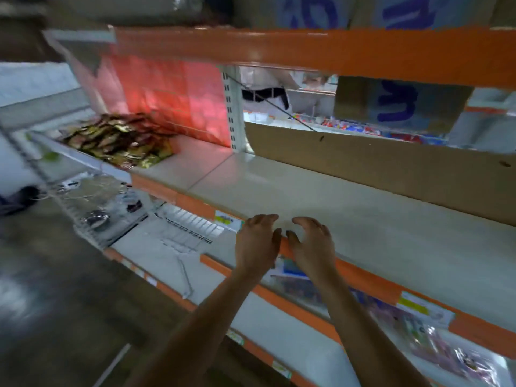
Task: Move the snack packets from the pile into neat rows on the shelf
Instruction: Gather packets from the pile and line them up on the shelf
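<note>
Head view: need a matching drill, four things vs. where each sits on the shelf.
Things:
1. packet pile
2. cardboard sheet
3. left hand
4. yellow label

Places:
A. on the orange front strip, to the right of the right hand
B. far left end of the shelf
C. at the shelf's front edge, just left of the right hand
D. standing along the shelf's back

Pairs: 1-B, 2-D, 3-C, 4-A
</note>
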